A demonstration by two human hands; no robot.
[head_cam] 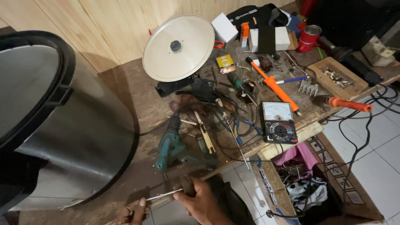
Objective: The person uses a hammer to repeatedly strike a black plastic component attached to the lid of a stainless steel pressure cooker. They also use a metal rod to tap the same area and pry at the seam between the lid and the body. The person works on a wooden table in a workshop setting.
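Nearest the camera, both hands work at the near edge of the wooden bench (125,83). At the left, the left hand (132,212) is mostly cut off by the picture's edge; its fingertips pinch the tip of a thin metal rod (163,194). To its right, the right hand (201,201) is closed around the rod's dark handle, so the rod lies bridged between the two hands, roughly level. By my judgement a slim tool is being steadied or checked at its tip, and any further move calls for a firm grip on the handle. Left of the hands stands a large steel drum (83,137); just beyond them lies a teal power drill (168,148); farther right, an analogue multimeter (279,123).
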